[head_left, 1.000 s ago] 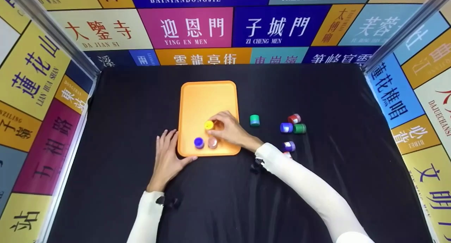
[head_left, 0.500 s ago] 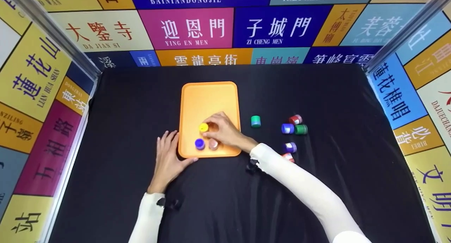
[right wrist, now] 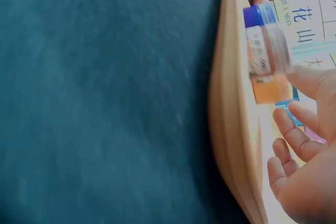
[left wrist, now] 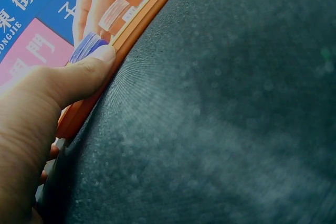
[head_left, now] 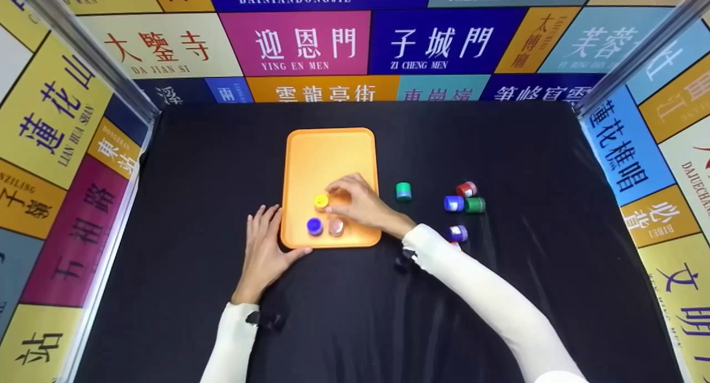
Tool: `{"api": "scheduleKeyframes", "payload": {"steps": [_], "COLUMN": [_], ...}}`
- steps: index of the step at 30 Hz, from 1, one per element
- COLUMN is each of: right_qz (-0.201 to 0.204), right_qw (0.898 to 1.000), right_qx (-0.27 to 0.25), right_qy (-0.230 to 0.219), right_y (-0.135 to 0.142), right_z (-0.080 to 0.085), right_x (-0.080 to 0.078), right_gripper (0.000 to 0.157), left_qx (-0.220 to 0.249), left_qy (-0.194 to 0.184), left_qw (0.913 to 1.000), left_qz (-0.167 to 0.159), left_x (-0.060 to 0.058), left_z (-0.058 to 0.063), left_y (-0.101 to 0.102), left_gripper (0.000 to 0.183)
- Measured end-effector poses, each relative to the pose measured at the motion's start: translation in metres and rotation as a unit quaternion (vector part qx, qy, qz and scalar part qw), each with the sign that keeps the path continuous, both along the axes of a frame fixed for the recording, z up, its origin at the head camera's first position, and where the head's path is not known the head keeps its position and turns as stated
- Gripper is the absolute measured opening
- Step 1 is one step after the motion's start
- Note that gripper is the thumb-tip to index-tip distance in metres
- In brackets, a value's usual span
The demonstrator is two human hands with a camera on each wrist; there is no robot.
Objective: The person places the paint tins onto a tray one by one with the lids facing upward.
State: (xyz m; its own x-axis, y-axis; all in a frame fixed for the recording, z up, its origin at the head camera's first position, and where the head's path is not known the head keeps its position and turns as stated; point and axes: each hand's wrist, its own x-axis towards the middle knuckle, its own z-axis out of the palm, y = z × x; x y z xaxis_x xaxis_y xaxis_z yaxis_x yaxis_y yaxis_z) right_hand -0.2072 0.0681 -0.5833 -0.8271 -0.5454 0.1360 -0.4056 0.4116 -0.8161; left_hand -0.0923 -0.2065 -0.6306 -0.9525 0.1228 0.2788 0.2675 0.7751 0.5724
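Note:
An orange tray (head_left: 331, 155) lies on the black cloth. My left hand (head_left: 264, 258) rests at its near left corner, fingers stretched along the left side and thumb (left wrist: 97, 66) against the front rim. On the tray stands a small jar with a yellow lid (head_left: 321, 202). My right hand (head_left: 360, 205) is just right of this jar, its fingers spread apart and the thumb side close to it. Nearer the front rim are a jar with a blue-violet lid (head_left: 314, 226) and a pinkish-brown jar (head_left: 336, 227), side by side.
Right of the tray lies a teal-green jar (head_left: 403, 191). Farther right are a blue jar (head_left: 454, 203), a red jar (head_left: 466, 189) and a dark green jar (head_left: 475, 205) close together. A violet jar (head_left: 457, 233) is nearer, and the right sleeve partly hides another. Printed panels (head_left: 310, 44) enclose the table.
My right hand has carried the yellow-lidded jar slightly left and nearer, behind the blue-violet one, then let go and drawn back to the right. My left hand has stayed at the tray corner.

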Motion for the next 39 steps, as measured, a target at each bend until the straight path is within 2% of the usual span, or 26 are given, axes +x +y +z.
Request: {"api": "scheduleKeyframes", "payload": {"steps": [9, 16, 26, 34, 39], "right_qz": [-0.014, -0.010, -0.008, -0.015, -0.021], "right_qw": [1.000, 0.999, 0.995, 0.994, 0.995], "right_qx": [0.006, 0.016, 0.040, 0.031, 0.054], "right_qy": [0.025, 0.045, 0.088, 0.100, 0.081], "right_y": [0.036, 0.060, 0.091, 0.111, 0.122], "right_z": [0.013, 0.015, 0.015, 0.012, 0.013], "right_x": [-0.004, 0.000, 0.002, -0.001, -0.003], "right_gripper": [0.044, 0.043, 0.042, 0.039, 0.038], "left_qx": [0.004, 0.009, 0.013, 0.000, 0.000], "left_qy": [-0.006, 0.017, 0.006, 0.004, 0.000], "left_qw": [1.0000, 0.9998, 0.9999, 1.0000, 1.0000], "left_qz": [0.000, -0.004, -0.001, 0.001, 0.002], "left_x": [0.001, 0.000, -0.001, -0.001, 0.000], "left_z": [0.002, -0.001, -0.002, 0.000, 0.000], "left_y": [0.001, 0.000, 0.000, 0.000, 0.001], "left_gripper": [0.115, 0.115, 0.116, 0.115, 0.114]}}
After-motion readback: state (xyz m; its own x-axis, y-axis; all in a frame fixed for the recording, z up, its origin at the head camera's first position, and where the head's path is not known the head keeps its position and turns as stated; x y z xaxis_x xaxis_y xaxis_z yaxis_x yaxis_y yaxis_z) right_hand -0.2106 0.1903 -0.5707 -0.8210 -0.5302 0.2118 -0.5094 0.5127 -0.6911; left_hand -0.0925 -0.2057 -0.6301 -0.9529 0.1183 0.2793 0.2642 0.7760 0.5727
